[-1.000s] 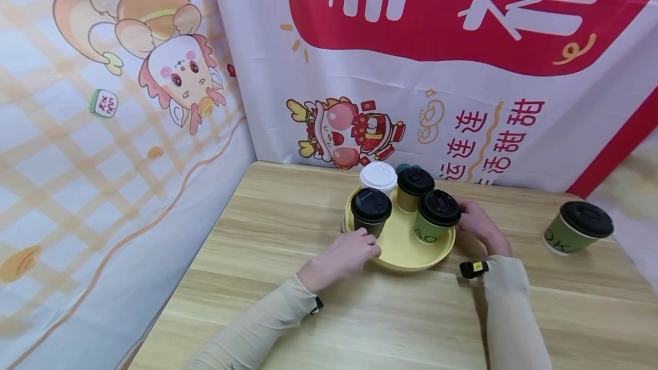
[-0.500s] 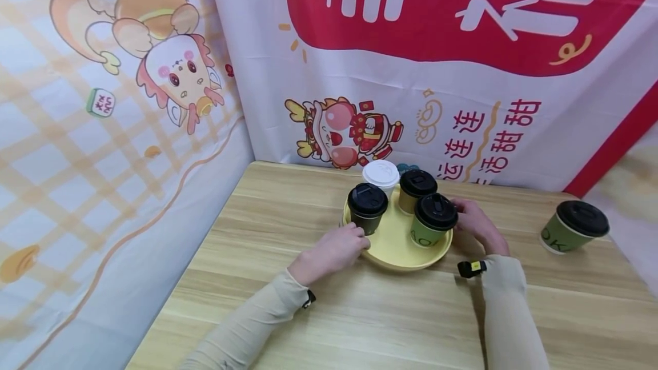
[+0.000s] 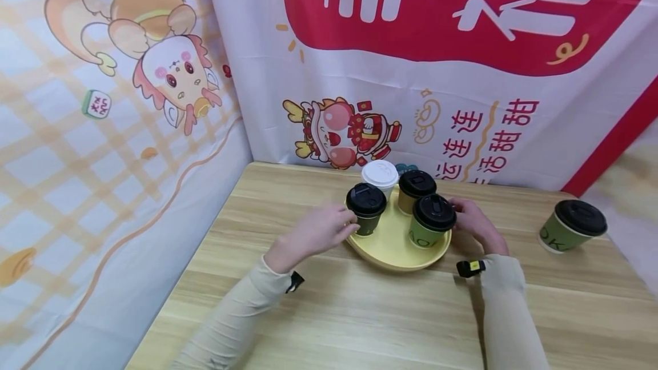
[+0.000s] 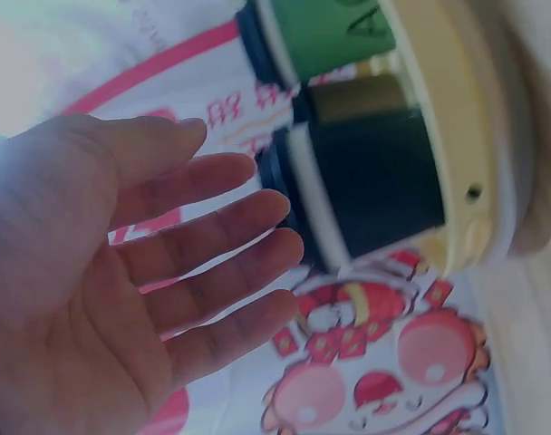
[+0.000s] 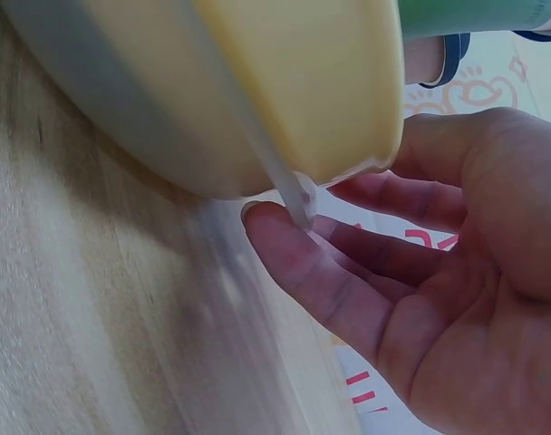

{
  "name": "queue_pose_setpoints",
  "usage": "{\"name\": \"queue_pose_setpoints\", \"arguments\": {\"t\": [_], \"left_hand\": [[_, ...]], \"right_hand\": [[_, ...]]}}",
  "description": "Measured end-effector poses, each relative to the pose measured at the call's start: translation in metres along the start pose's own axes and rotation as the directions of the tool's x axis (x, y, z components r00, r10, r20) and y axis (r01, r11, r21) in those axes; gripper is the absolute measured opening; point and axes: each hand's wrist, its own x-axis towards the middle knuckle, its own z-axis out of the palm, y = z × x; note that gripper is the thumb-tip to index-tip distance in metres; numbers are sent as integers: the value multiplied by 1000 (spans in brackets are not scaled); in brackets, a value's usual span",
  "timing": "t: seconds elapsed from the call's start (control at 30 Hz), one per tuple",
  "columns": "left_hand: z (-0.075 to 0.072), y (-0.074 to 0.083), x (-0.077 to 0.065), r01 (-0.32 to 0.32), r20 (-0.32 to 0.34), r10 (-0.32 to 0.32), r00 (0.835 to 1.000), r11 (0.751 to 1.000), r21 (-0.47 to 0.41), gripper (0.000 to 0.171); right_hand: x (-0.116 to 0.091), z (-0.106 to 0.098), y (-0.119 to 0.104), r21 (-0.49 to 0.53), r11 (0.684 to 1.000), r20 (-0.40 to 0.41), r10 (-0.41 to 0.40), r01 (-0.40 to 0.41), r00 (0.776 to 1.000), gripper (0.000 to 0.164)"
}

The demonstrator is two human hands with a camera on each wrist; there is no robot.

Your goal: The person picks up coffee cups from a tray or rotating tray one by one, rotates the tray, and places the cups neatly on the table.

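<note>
A round yellow tray (image 3: 393, 250) stands on the table, carrying a white-lidded cup (image 3: 379, 175) and several black-lidded paper cups. Beside the dark cup (image 3: 367, 224) at the tray's left is my left hand (image 3: 321, 232), palm toward it. In the left wrist view its fingers are extended, fingertips right by the black lid, with nothing in them. My right hand (image 3: 475, 224) is at the tray's right edge, close to the green cup (image 3: 429, 236). The right wrist view has its thumb and fingers (image 5: 298, 263) bent around a pale protruding edge (image 5: 289, 186) of the tray.
Another green cup (image 3: 572, 226) with a black lid stands apart at the table's right. Behind the tray, a printed cloth (image 3: 329, 61) hangs against the table's back edge. A second printed cloth (image 3: 118, 187) borders the left side.
My left hand has come off the tray's front left edge, moving left and up, and its fingers have straightened. The tray turned slightly with its cups. My right hand has stayed at the edge.
</note>
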Motion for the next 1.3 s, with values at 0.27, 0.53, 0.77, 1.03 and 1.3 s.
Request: {"name": "queue_pose_setpoints", "arguments": {"t": [0.27, 0.53, 0.77, 1.03, 1.3], "left_hand": [[-14, -27, -2, 61, -260, -83, 962, 994, -89, 25], [0, -48, 6, 167, -316, -293, 902, 914, -370, 35], [22, -69, 12, 324, -224, -486, 845, 797, -509, 35], [42, -85, 22, 441, -111, -579, 808, 719, -537, 36], [66, -89, 32, 579, 66, -640, 766, 641, -503, 42]], "right_hand": [[1, 1, 3, -17, 1000, 7, -15, 15, 1000, 27], [2, 2, 2, -23, 1000, 10, -14, 14, 1000, 35], [1, 3, -1, 33, 999, 21, -1, 0, 1000, 31], [0, 1, 0, -20, 1000, 18, -3, 4, 1000, 34], [-1, -1, 1, -42, 999, -5, -16, 16, 1000, 28]]}}
